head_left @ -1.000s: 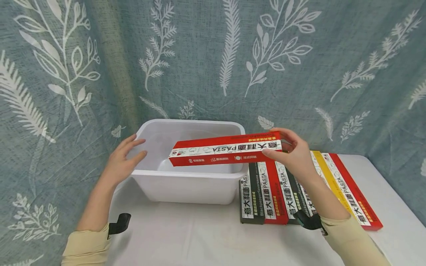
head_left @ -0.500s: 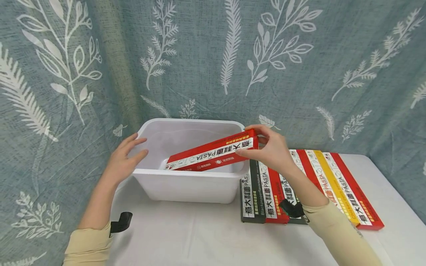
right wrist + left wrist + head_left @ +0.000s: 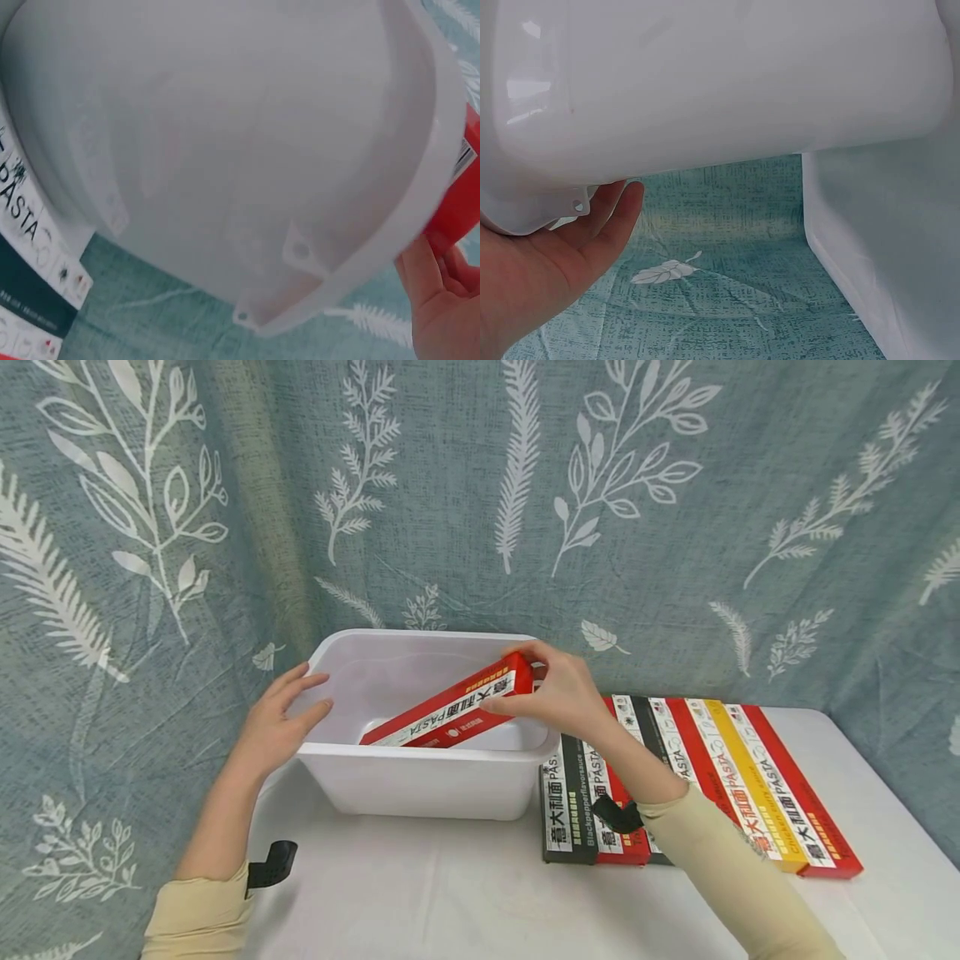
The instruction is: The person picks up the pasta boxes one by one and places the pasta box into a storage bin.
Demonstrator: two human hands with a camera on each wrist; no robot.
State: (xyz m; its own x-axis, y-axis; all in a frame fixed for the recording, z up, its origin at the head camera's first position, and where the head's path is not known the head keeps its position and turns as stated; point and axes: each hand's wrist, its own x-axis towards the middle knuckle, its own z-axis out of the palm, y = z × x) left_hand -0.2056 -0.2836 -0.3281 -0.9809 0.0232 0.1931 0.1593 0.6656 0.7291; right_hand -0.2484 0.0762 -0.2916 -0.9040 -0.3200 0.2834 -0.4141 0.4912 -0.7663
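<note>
In white tub (image 3: 420, 787), red box (image 3: 450, 710) deeper than before (right hand (image 3: 561, 690) gripping)

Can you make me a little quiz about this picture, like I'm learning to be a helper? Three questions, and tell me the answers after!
1. Which hand is holding the red pasta box, which is partly inside the white tub: left or right?
2. True or false: the red pasta box is lying level.
3. Fill the gap: on the table, the neighbouring box just left of the rightmost box is white and ____.

Key:
1. The right hand.
2. False. It tilts, with the held end higher.
3. Yellow.
</note>
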